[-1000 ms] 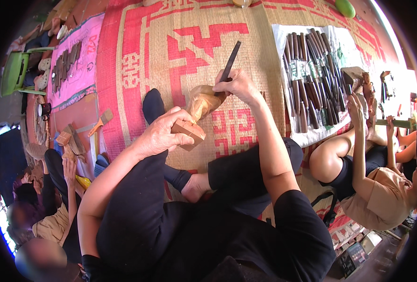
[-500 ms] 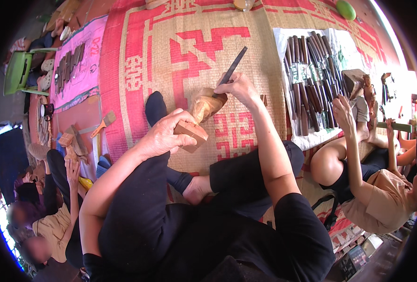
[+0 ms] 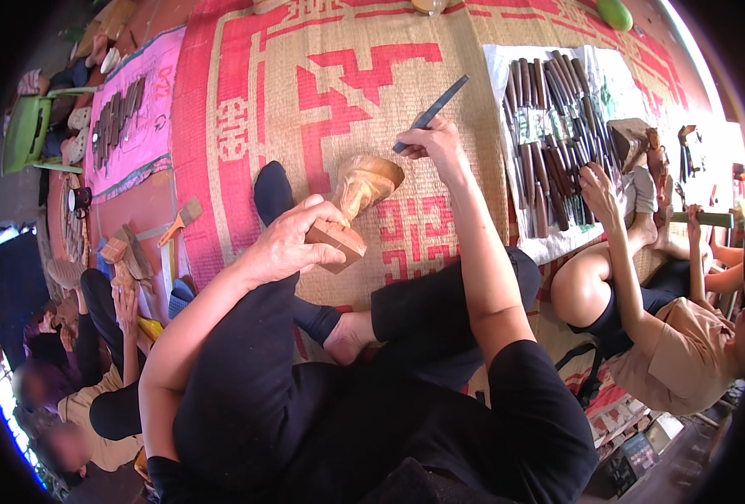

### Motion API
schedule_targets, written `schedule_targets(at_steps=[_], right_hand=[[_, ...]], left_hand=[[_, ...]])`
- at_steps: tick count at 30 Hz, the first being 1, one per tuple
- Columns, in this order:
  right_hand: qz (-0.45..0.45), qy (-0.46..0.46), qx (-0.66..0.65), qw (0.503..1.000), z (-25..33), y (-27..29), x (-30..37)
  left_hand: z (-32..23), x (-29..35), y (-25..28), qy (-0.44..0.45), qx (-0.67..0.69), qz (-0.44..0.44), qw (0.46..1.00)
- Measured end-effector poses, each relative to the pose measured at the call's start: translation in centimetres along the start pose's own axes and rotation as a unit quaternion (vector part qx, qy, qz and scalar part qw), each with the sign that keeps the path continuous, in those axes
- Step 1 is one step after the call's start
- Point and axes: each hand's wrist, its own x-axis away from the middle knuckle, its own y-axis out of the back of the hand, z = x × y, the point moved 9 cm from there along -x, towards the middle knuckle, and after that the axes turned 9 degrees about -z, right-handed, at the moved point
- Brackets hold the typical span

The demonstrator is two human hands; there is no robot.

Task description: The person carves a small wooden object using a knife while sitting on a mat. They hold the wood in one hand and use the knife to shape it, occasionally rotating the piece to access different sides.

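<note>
On the red-and-straw woven mat (image 3: pixel 456 50), a person in dark clothing sits with legs folded, working bare-handed. I find the left hand (image 3: pixel 281 244) closed firmly on the block base (image 3: pixel 339 244) of a pale wooden carving (image 3: pixel 365 189), thumb on the near side. The carving is tilted, its upper part pointing away and to the right, in front of the person's shins. The right hand (image 3: pixel 438 144) is pinched on a slim dark tool (image 3: pixel 442 101) near its lower end; the shaft slants up and to the right. The tool's lower end is near the carving's top and appears apart from it.

To the right, rows of dark-handled tools (image 3: pixel 549 143) lie on a white sheet (image 3: pixel 549 250); a co-worker's hand (image 3: pixel 601 191) is at its edge. To the left, a flat brush (image 3: pixel 186 216) lies beside the mat, and further off more dark tools (image 3: pixel 118 116) rest on a pink cloth (image 3: pixel 155 88).
</note>
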Motion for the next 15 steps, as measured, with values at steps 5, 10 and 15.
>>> schedule_targets(at_steps=[5,10,15], right_hand=[[0.085,0.008,0.058,0.995,0.0,-3.1,1.3],[0.007,0.014,-0.008,1.0,0.3,-1.4,0.4],[0.037,0.017,-0.024,0.999,0.8,-1.5,0.8]], left_hand=[[0.0,0.1,-0.1,0.021,0.014,0.004,1.0],[-0.2,0.0,0.0,0.027,-0.008,0.0,1.0],[-0.3,0.1,-0.1,-0.006,-0.045,0.007,0.999]])
